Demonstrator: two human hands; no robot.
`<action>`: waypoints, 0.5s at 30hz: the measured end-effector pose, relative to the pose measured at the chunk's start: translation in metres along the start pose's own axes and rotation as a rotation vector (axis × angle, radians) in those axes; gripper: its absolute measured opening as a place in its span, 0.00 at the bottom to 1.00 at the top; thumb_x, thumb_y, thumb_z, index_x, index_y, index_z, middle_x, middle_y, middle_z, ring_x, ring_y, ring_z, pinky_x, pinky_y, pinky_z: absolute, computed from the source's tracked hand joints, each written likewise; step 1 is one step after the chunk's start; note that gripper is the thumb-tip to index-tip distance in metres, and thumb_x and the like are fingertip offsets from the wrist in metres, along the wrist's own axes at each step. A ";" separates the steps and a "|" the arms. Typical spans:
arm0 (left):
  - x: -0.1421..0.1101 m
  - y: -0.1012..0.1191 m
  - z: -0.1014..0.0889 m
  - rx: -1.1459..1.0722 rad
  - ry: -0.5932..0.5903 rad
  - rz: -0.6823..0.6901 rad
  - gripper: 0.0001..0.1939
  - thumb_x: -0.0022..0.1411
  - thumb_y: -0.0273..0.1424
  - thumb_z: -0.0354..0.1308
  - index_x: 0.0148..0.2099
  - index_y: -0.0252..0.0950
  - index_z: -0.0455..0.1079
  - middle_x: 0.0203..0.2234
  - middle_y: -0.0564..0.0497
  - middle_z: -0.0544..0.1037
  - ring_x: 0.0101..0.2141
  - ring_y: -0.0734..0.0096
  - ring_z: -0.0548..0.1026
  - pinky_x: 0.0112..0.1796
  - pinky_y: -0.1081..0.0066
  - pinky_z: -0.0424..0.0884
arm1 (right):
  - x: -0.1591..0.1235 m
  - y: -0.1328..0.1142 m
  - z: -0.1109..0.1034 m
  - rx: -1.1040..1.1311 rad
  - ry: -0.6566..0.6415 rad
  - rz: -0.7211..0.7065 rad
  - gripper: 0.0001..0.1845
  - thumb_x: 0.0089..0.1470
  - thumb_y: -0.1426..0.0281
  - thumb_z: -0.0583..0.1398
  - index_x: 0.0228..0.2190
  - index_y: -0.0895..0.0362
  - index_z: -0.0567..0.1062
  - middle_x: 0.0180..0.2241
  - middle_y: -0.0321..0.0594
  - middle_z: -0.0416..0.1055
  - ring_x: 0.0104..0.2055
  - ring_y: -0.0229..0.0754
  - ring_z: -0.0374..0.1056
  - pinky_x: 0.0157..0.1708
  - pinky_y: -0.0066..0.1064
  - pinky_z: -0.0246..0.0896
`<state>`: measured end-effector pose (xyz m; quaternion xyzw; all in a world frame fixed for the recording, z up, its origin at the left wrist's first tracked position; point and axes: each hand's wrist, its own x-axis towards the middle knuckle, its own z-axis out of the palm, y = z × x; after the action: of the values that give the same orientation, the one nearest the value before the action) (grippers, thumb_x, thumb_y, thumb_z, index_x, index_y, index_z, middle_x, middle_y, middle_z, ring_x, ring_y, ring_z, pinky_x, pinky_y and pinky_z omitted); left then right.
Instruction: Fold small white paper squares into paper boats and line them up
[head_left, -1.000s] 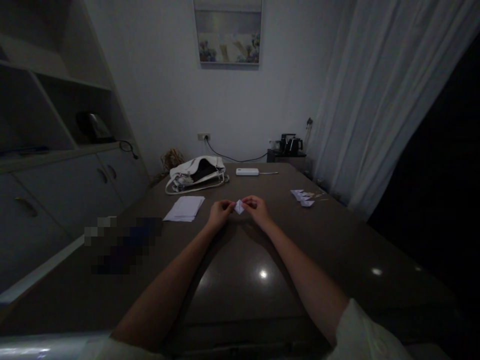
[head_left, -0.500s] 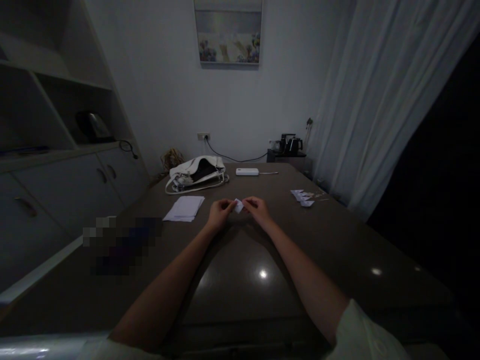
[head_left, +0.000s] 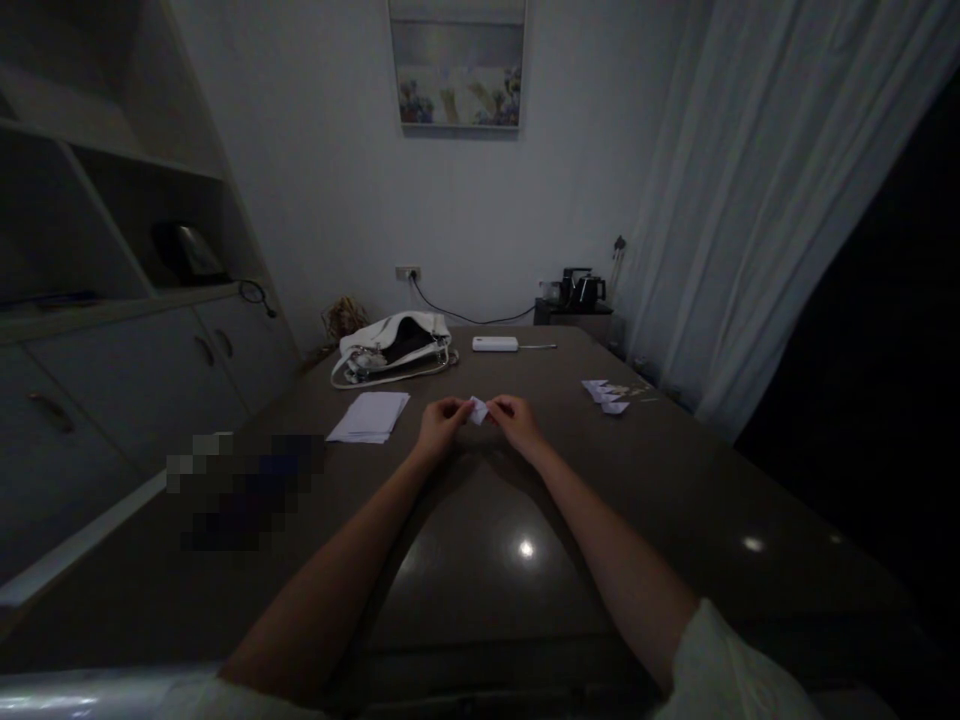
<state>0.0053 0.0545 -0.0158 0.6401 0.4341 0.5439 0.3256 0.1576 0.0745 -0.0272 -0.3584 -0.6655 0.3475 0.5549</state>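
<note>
A small folded piece of white paper (head_left: 478, 411) is held over the middle of the table, between my two hands. My left hand (head_left: 441, 425) pinches its left side between thumb and fingers. On the opposite side, my right hand (head_left: 514, 421) grips it the same way. To the left of my left hand lies a stack of white paper sheets (head_left: 370, 416). Several small folded papers (head_left: 604, 394) rest on the table to the right. The fine folds of the held paper are too small to make out.
A white handbag (head_left: 394, 345) stands open at the back left of the brown table (head_left: 480, 560). Near it lies a white power bank (head_left: 495, 344) with a short cable. Small scraps (head_left: 640, 392) lie beside the folded papers. A blurred-out patch covers something at left.
Both hands stay in nearly the same place. The paper between them has tilted slightly, and the right fingers have shifted a little on it.
</note>
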 end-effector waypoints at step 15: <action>-0.002 0.004 0.000 -0.078 -0.076 -0.088 0.21 0.46 0.44 0.60 0.28 0.28 0.72 0.18 0.51 0.72 0.21 0.75 0.66 0.24 0.76 0.60 | -0.004 -0.005 -0.001 0.059 -0.116 0.054 0.18 0.43 0.56 0.59 0.19 0.59 0.68 0.17 0.33 0.63 0.19 0.32 0.57 0.21 0.24 0.50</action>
<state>0.0061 0.0510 -0.0137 0.6272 0.4276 0.5211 0.3902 0.1585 0.0686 -0.0250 -0.3387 -0.6763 0.4020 0.5161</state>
